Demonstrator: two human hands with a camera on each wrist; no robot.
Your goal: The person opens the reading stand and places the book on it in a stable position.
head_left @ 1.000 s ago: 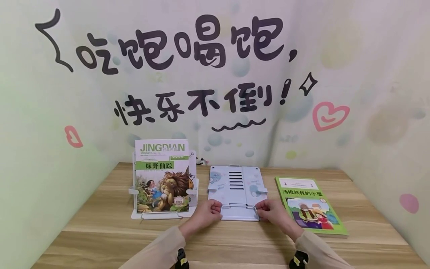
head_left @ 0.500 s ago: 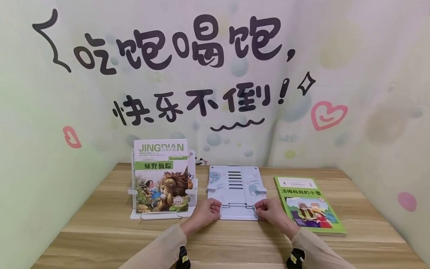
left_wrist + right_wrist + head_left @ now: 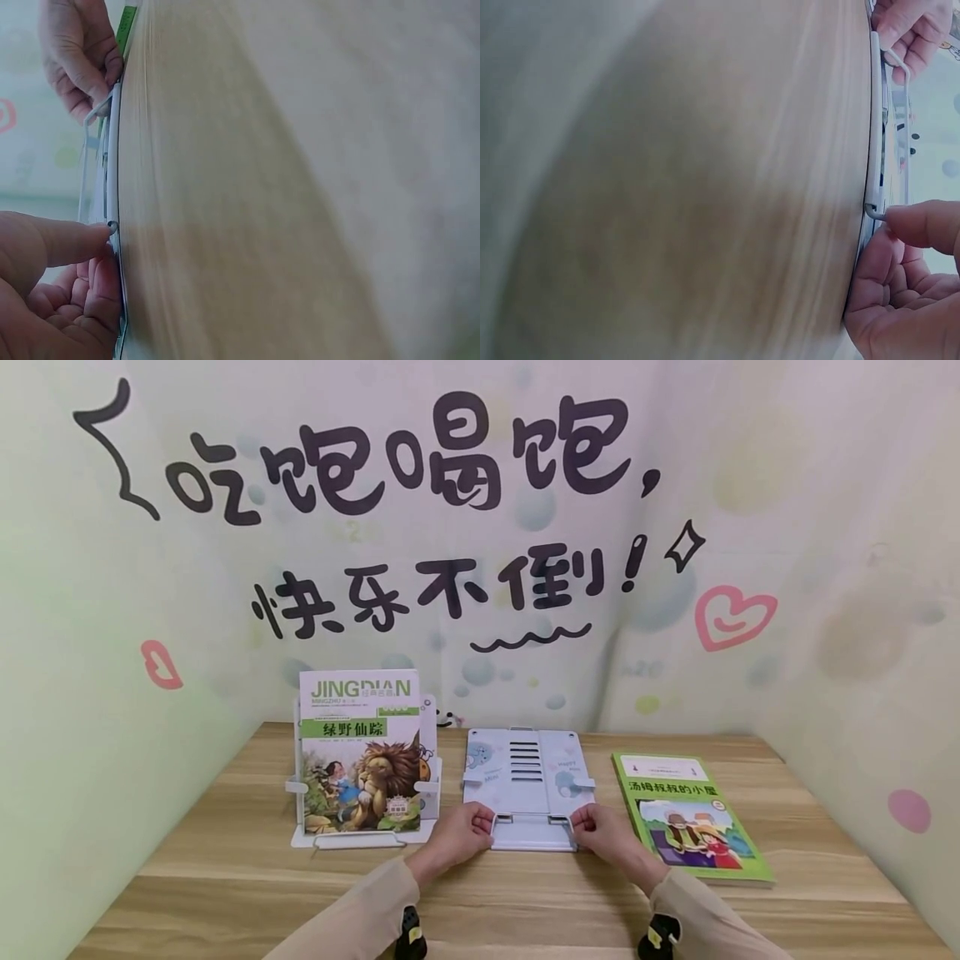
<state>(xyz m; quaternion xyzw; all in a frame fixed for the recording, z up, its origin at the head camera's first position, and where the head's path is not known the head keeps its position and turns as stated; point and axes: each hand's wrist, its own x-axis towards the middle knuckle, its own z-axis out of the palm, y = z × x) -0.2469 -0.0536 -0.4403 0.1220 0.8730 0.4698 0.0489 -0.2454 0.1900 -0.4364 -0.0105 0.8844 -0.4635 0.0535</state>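
Note:
A pale blue folding book stand [image 3: 532, 798] lies flat on the table, with slots down its middle and small side clips. My left hand [image 3: 456, 838] pinches the left end of its white wire page holder [image 3: 82, 169] at the front edge. At the opposite end, my right hand [image 3: 611, 840] pinches the same wire between thumb and finger. Both wrist views show the wire bar standing up off the plate. The other fingers of each hand are curled in beneath the thumb, beside the stand.
Left of the hands, a book with a lion cover [image 3: 360, 777] leans upright on a white book stand [image 3: 306, 840]. A green book [image 3: 693, 827] lies flat to the right on the wooden table [image 3: 525, 910]. Behind hangs a printed cloth [image 3: 465, 535] with large characters.
The wire page holder has tilted up a little, baring two slots near the front of the stand. Both hands keep nearly the same place and grip.

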